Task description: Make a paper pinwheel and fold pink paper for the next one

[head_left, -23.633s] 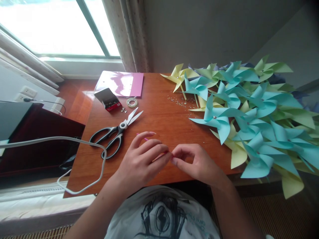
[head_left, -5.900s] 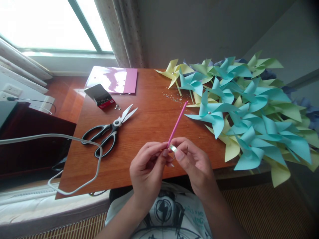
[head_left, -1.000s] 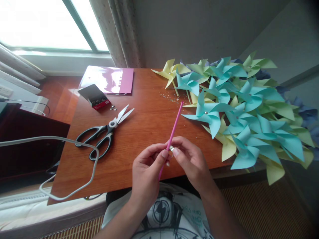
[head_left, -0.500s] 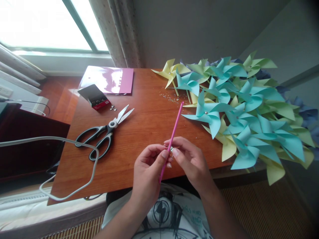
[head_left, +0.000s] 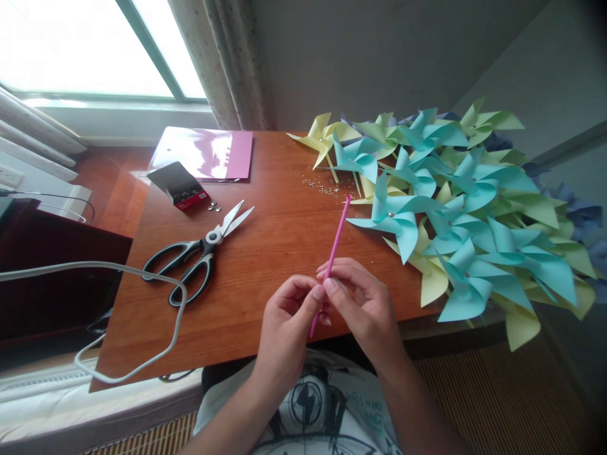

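Both hands met over the near edge of the wooden table [head_left: 265,253]. The left hand [head_left: 289,322] had its thumb and fingers closed on the lower part of a pink stick [head_left: 334,249], which slanted up and away toward the heap of blue and yellow paper pinwheels [head_left: 455,202]. The right hand [head_left: 363,303] pinched the same stick just above; whether it also gripped anything small could not be told. The thin stick looked liable to bend or slip if squeezed unevenly. Scissors [head_left: 199,256] lay well apart to the left.
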`<action>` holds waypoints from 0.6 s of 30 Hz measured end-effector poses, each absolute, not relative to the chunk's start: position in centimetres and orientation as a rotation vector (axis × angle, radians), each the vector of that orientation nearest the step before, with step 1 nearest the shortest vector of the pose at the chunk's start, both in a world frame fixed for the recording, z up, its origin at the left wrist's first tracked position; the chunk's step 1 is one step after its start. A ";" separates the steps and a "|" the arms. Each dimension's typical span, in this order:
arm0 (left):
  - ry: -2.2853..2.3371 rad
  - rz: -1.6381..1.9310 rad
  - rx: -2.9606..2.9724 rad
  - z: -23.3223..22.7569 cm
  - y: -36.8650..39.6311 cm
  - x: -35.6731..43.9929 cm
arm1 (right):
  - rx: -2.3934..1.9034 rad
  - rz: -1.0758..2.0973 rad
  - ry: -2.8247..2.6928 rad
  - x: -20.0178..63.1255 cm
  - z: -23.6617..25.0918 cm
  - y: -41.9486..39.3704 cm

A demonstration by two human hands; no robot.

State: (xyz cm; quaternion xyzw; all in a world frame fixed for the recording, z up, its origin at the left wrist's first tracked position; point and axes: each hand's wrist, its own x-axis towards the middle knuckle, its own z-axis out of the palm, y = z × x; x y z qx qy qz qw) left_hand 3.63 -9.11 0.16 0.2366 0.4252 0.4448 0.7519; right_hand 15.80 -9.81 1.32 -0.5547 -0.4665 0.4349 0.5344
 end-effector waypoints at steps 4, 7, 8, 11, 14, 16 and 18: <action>0.933 0.950 0.594 0.0 -9.3 3.5 | -1.348 0.997 -1.076 15.6 1.1 -9.9; 0.977 0.957 0.721 -0.2 -9.3 3.3 | -1.371 0.981 -1.069 15.6 1.1 -9.9; 0.990 0.957 0.747 -0.2 -9.2 3.2 | -1.374 0.981 -1.072 15.6 1.1 -9.9; 1.015 0.964 0.762 -0.3 -9.2 2.9 | -1.367 0.986 -1.096 15.7 1.4 -9.8; 1.020 0.976 0.732 -0.6 -9.2 2.7 | -1.339 1.041 -1.133 16.0 1.6 -10.0; 1.013 0.992 0.698 -0.6 -9.2 2.7 | -1.317 1.095 -1.158 16.2 1.7 -10.2; 1.001 1.000 0.658 -0.6 -9.2 2.6 | -1.307 1.136 -1.152 16.3 1.7 -10.5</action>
